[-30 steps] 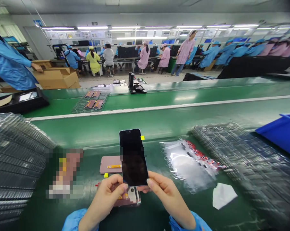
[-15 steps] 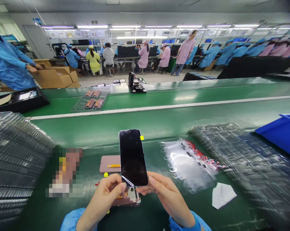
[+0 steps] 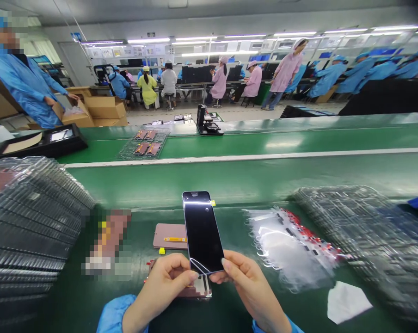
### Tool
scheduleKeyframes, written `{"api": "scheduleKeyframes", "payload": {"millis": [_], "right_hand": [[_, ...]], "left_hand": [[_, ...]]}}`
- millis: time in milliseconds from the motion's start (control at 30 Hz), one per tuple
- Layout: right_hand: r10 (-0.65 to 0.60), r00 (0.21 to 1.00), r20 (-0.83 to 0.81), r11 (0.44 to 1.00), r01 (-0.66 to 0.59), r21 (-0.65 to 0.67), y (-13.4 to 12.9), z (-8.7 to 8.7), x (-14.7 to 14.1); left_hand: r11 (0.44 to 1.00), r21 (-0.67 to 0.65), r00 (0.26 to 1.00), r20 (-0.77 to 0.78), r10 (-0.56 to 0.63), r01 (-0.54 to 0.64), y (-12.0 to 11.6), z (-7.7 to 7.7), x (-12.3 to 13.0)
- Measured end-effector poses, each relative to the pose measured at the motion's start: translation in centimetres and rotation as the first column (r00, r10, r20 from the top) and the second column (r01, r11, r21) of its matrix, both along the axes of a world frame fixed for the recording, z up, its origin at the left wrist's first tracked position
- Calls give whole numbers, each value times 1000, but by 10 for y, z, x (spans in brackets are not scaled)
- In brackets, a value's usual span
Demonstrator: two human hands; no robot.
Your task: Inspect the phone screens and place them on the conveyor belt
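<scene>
A black phone screen panel (image 3: 204, 233) with a yellow tab on its right edge is held up, tilted, between my two hands. My left hand (image 3: 163, 282) pinches its lower left corner. On its lower right corner, my right hand (image 3: 247, 282) has the thumb and fingers closed. Behind the panel a pinkish-brown plate (image 3: 169, 231) with an orange strip lies on the green surface. Another part (image 3: 198, 290), brown and silvery, shows under the panel's lower end, partly hidden by my left hand.
Stacked clear trays (image 3: 39, 222) rise at the left; more trays (image 3: 354, 222) lie at the right. Clear films with red tabs (image 3: 292, 245) and a white cloth (image 3: 347, 301) lie right of my hands. Across the bench stand a black device (image 3: 205, 122) and a person in blue (image 3: 35, 88).
The view has turned a little left, so the scene sits further right. A bright reflection now crosses the panel's upper part. Both hands keep their hold.
</scene>
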State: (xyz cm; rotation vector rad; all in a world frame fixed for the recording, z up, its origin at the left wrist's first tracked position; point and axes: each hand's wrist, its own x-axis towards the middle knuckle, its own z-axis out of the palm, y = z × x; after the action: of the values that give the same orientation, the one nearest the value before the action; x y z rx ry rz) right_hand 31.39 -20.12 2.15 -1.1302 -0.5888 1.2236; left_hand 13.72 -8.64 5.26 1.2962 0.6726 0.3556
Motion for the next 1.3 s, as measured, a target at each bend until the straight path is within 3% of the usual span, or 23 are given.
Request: {"api": "scheduleKeyframes", "payload": {"millis": [100, 167, 267, 433, 500, 633, 700, 933, 1300], "right_hand": [[68, 994, 90, 997, -71, 31, -2, 0, -1], [148, 977, 153, 987, -155, 33, -3, 2, -3], [245, 941, 232, 967, -253, 6, -4, 7, -6], [334, 894, 298, 938, -346, -12, -3, 14, -2], [290, 924, 249, 953, -303, 13, 0, 15, 1], [28, 988, 154, 999, -35, 41, 11, 14, 4], [-27, 992, 120, 999, 22, 42, 17, 14, 4], [-121, 987, 101, 992, 119, 33, 26, 15, 1], [-149, 981, 125, 988, 143, 53, 23, 0, 2]], "left_hand": [[996, -68, 987, 153, -48, 59, 10, 6, -3], [988, -131, 970, 216, 112, -84, 18, 12, -3], [937, -227, 934, 181, 309, -266, 27, 18, -2], [928, -261, 943, 127, 308, -267, 27, 19, -1], [931, -289, 962, 89, 260, -225, 23, 17, 0], [941, -330, 993, 57, 102, -78, 15, 12, 4], [946, -324, 997, 54, 51, -30, 11, 11, 7], [945, -326, 998, 56, 32, -12, 1, 7, 9], [925, -378, 997, 78, -2, 32, -3, -1, 9]]}}
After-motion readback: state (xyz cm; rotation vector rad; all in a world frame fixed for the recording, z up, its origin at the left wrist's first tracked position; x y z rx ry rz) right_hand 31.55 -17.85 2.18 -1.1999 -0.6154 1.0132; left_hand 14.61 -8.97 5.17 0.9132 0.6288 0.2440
